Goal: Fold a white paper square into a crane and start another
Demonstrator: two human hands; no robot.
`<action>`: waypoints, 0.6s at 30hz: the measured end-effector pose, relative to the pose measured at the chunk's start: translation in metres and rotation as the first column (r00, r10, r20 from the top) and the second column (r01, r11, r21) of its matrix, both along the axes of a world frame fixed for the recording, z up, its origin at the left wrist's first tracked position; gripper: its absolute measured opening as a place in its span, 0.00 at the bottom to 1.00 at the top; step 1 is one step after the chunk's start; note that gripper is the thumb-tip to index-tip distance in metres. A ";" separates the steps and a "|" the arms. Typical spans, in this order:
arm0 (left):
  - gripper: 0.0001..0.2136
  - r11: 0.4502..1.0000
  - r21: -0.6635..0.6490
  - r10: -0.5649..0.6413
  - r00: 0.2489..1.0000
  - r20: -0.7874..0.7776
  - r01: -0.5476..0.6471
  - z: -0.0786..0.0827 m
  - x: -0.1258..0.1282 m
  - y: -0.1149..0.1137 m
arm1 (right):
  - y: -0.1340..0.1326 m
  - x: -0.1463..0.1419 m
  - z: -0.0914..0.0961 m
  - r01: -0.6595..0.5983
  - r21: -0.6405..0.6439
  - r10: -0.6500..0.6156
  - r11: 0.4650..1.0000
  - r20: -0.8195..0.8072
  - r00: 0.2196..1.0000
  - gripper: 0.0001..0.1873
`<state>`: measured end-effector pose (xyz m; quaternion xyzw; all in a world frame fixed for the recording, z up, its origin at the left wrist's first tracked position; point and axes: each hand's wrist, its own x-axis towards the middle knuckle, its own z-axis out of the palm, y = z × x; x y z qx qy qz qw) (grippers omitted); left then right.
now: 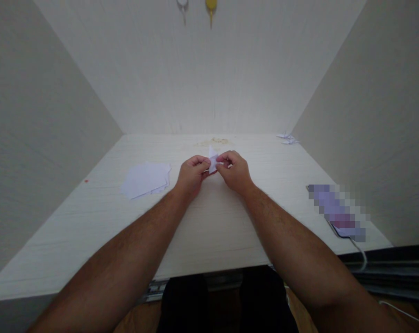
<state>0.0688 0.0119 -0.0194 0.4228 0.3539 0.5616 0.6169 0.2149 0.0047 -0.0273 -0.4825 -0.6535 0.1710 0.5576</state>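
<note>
A small folded white paper piece (212, 159) is pinched between both hands above the middle of the pale wooden table (209, 222). My left hand (192, 173) grips its left side with curled fingers. My right hand (234, 171) grips its right side the same way. A pointed tip of the paper sticks up between the thumbs. Most of the paper is hidden by the fingers.
A loose stack of white paper sheets (146, 179) lies to the left of my hands. Small folded paper shapes (287, 138) sit at the back right corner. A blurred phone (337, 212) with a cable lies at the right. Walls enclose three sides.
</note>
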 end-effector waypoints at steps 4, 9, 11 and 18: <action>0.12 1.000 0.028 0.015 0.999 -0.050 -0.014 -0.001 -0.001 0.001 | -0.001 0.000 0.002 0.001 -0.005 -0.001 1.000 0.024 1.000 0.10; 0.10 0.998 0.041 0.044 0.994 -0.098 -0.040 -0.002 0.000 0.002 | -0.001 0.001 0.004 -0.047 -0.039 0.045 0.998 -0.046 0.998 0.06; 0.10 0.999 0.039 0.037 0.995 -0.090 -0.034 -0.002 0.000 0.002 | -0.001 0.000 0.004 -0.078 -0.095 0.069 0.992 -0.095 0.993 0.03; 0.11 0.998 0.006 0.062 0.994 -0.091 -0.062 -0.003 0.000 0.003 | -0.004 -0.002 0.007 -0.185 -0.178 0.156 0.966 -0.163 0.974 0.05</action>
